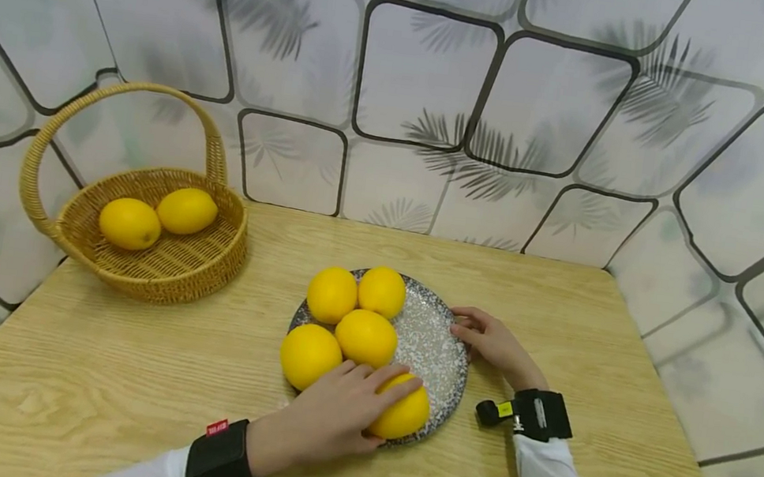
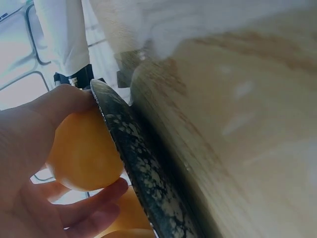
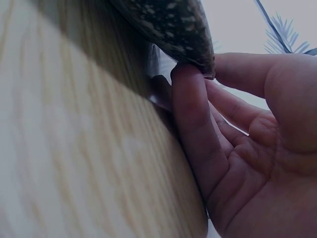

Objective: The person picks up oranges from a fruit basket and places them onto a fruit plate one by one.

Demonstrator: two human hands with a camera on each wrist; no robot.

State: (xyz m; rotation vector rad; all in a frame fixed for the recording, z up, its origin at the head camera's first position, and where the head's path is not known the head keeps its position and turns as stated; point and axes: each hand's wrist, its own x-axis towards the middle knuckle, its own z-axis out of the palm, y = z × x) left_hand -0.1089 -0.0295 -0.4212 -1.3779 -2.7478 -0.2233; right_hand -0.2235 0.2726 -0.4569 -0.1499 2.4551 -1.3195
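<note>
A round speckled grey plate point(image 1: 433, 344) with a dark rim stands on the table, bearing several yellow lemons point(image 1: 366, 338). My left hand point(image 1: 335, 412) grips the lemon nearest the plate's front edge, its fingers over the top and the thumb low at the near side. In the left wrist view that lemon point(image 2: 86, 153) sits right against the plate's rim, between thumb and fingers. At the plate's right edge, my right hand point(image 1: 497, 348) pinches the rim. The right wrist view shows the thumb on one side of the plate point(image 3: 171, 29) and a finger under it.
A wicker basket point(image 1: 155, 282) with a tall arched handle stands at the back left, two lemons point(image 1: 129, 223) inside it. The wooden table point(image 1: 599, 337) meets a patterned wall covering point(image 1: 423, 76) behind and on both sides.
</note>
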